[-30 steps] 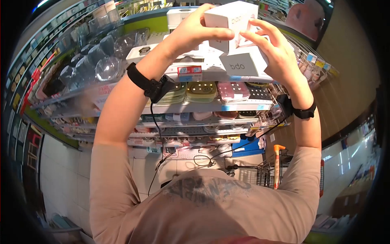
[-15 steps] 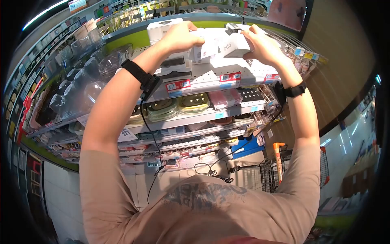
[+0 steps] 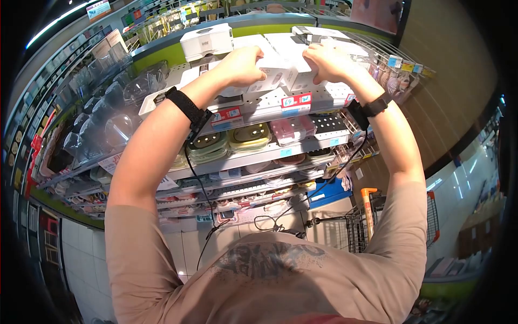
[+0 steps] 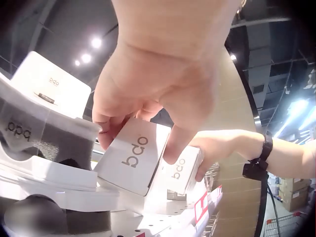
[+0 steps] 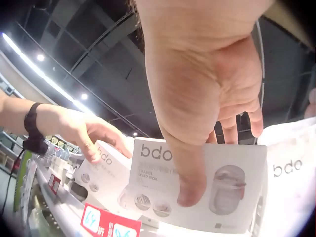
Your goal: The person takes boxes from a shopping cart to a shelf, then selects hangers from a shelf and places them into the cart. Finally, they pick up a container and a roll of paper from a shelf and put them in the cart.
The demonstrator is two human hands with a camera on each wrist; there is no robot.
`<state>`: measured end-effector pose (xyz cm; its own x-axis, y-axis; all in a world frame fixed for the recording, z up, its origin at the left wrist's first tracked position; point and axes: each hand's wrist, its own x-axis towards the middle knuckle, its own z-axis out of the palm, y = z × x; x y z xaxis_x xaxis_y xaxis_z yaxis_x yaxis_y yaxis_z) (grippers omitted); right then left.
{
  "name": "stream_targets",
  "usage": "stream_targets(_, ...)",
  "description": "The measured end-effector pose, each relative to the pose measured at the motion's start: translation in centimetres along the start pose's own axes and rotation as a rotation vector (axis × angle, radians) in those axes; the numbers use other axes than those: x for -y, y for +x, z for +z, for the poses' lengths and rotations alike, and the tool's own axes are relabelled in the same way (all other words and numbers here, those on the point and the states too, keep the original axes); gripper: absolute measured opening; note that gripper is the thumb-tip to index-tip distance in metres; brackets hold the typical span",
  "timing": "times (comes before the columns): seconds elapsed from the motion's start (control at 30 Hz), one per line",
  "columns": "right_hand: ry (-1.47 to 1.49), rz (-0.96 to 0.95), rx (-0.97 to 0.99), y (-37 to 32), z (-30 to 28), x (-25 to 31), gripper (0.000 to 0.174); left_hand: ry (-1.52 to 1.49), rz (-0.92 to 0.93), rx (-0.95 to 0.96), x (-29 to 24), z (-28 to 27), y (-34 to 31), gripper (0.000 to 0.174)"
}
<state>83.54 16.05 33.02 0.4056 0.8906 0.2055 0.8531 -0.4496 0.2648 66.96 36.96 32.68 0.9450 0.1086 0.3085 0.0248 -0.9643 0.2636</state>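
Two white "bdo" boxes stand side by side on the top shelf. My left hand (image 3: pixel 242 66) grips the left box (image 3: pixel 270 74), its thumb on the near side and fingers over the far side; the left wrist view shows this box (image 4: pixel 133 155) slightly tilted. My right hand (image 3: pixel 330 61) holds the other box (image 3: pixel 300 75), thumb flat on its printed face; in the right wrist view the front of this box (image 5: pixel 197 187) shows a soap box picture. The right hand's fingertips are partly hidden behind the box.
More white boxes (image 3: pixel 206 41) stand on the shelf at the left. Red price tags (image 3: pixel 296 101) line the shelf edge. Clear containers (image 3: pixel 118 129) fill the left side, lidded boxes (image 3: pixel 249 136) the shelf below. A shopping cart (image 3: pixel 368 216) stands at the lower right.
Both hands have come down from the raised boxes to the shelf and moved apart. The boxes, held up together one second ago, now stand side by side. The view has shifted slightly.
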Motion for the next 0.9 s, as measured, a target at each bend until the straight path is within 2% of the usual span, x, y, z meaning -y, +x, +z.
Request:
stream_targets(0.07,-0.002,-0.020,-0.065,-0.3,0.8,0.4,0.064,0.010,-0.030,0.000,-0.6,-0.3,0.2,0.057)
stream_targets(0.2,-0.035,0.029,0.020,0.7,1.1,0.0,0.064,0.037,-0.036,0.003,-0.3,-0.3,0.4,0.057)
stream_targets(0.3,-0.029,0.036,0.053,0.9,1.0,-0.1,0.063,0.017,-0.036,0.028,-0.2,-0.5,0.8,0.045)
stream_targets(0.4,-0.008,0.057,0.102,1.4,0.7,-0.1,0.062,0.007,-0.067,-0.003,-0.4,-0.6,1.1,0.042)
stream_targets(0.5,-0.012,0.004,0.056,1.8,1.5,-0.6,0.054,0.008,-0.078,-0.056,-0.2,-0.6,1.1,0.039)
stream_targets(0.6,0.023,0.020,0.087,2.4,2.1,-1.0,0.062,0.019,-0.089,-0.082,0.2,-0.8,1.3,0.046)
stream_targets(0.7,0.078,0.030,0.063,2.6,2.8,-1.5,0.062,-0.004,-0.101,-0.032,0.5,-1.1,1.4,0.043)
stream_targets(0.83,0.096,0.011,0.034,2.9,2.9,-1.9,0.062,0.036,-0.007,-0.003,-0.3,-0.7,2.1,0.028)
stream_targets(0.9,0.092,0.011,0.047,3.0,2.7,-2.0,0.062,0.024,0.017,-0.024,0.1,-0.4,2.4,0.033)
